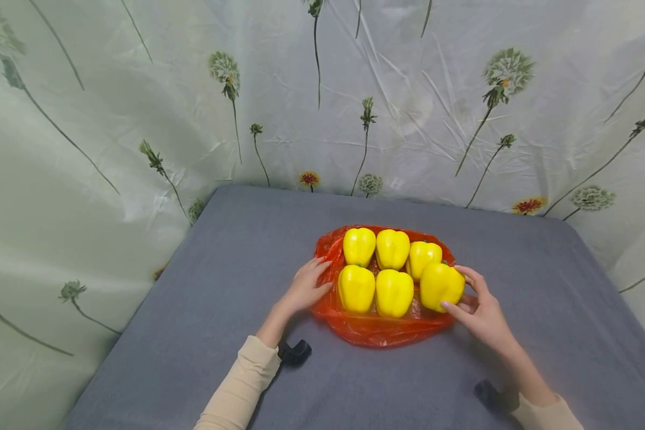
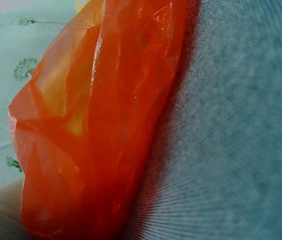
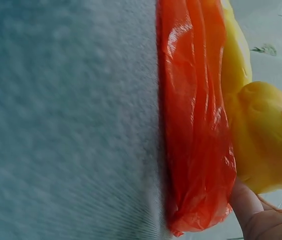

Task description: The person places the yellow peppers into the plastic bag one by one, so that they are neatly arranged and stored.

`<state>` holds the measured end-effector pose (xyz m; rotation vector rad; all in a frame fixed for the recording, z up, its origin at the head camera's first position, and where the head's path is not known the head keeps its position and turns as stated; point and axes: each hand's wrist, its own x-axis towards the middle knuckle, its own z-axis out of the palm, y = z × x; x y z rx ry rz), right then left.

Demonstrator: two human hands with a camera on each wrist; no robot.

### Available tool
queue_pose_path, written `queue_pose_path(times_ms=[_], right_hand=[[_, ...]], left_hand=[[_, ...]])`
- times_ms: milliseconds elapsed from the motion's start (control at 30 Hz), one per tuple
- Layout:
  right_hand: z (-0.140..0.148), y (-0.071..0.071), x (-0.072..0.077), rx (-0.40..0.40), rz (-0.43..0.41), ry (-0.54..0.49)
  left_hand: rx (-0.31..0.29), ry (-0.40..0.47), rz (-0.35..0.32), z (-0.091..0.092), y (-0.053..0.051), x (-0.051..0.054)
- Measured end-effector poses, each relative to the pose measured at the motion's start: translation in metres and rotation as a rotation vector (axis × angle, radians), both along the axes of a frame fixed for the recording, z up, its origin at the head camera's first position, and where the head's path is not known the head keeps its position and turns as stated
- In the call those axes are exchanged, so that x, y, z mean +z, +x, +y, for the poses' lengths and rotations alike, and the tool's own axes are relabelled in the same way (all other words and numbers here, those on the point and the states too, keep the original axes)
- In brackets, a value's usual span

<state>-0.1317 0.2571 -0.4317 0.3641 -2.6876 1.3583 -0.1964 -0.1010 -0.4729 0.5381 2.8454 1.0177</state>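
Several yellow bell peppers (image 1: pixel 356 289) sit in two rows in an open red plastic bag (image 1: pixel 378 334). At the front right of the bag, my right hand (image 1: pixel 486 313) grips one yellow bell pepper (image 1: pixel 442 285) between thumb and fingers. That pepper (image 3: pixel 263 137) shows beside the red bag wall in the right wrist view. My left hand (image 1: pixel 306 285) rests against the bag's left edge, its fingers extended over the rim. In the left wrist view the bag's crinkled side (image 2: pixel 116 110) hides most of that hand.
The bag stands on a table with a grey cloth (image 1: pixel 236 257). Behind and to the left hangs a pale curtain (image 1: pixel 290 77) with a dandelion print. A black wrist device (image 1: pixel 297 352) is on the left wrist, another (image 1: pixel 489 395) on the right.
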Motion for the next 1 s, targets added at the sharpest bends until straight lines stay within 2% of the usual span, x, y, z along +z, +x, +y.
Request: queue_pose_path(times_ms=[200, 300, 533, 733, 867, 1000], right_hand=[[-0.003, 0.005, 0.001, 0.004, -0.021, 0.040], [-0.002, 0.006, 0.000, 0.022, -0.056, 0.054], [0.002, 0.004, -0.001, 0.079, -0.135, 0.100], [0.004, 0.001, 0.006, 0.125, -0.208, 0.158], [0.005, 0.000, 0.010, 0.150, -0.266, 0.165], [0.004, 0.002, 0.011, 0.155, -0.288, 0.165]], left_hand=[[0.001, 0.004, 0.003, 0.001, 0.000, 0.000], [0.003, -0.002, -0.006, 0.001, -0.001, 0.000], [-0.009, -0.008, 0.024, 0.000, 0.000, 0.000], [-0.009, 0.005, 0.032, 0.000, 0.000, 0.001], [-0.010, -0.004, 0.022, 0.000, 0.000, 0.002], [-0.008, -0.007, 0.006, 0.000, 0.001, 0.002]])
